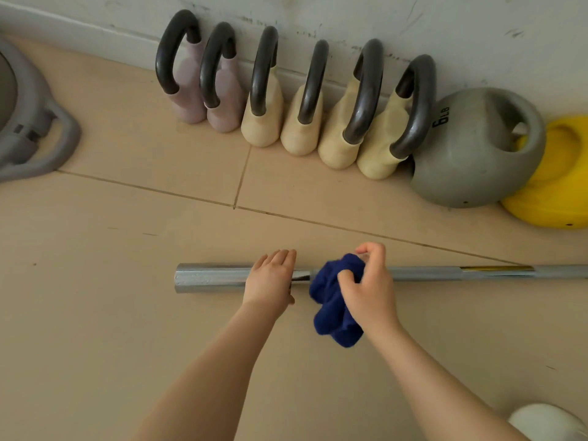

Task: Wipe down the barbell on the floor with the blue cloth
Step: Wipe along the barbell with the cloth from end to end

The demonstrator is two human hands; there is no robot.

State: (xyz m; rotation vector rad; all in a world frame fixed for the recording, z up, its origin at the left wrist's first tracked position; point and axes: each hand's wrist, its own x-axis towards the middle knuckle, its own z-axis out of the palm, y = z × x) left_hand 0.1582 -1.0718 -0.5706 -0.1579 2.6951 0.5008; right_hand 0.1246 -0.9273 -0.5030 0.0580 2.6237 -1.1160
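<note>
A chrome barbell (210, 277) lies across the tan tiled floor, its thick sleeve end at the left and its thinner shaft running off the right edge. My left hand (270, 280) rests flat on the sleeve near its collar, fingers straight. Just to the right, my right hand (366, 288) grips a bunched blue cloth (331, 300) against the bar. The cloth covers the bar there and hangs down toward me.
Several kettlebells (264, 122) with dark handles stand in a row along the white wall beyond the bar. A grey 6 lb weight (471, 154) and a yellow one (553, 192) sit at right. Grey equipment (35, 128) lies far left, a white object (544, 421) bottom right.
</note>
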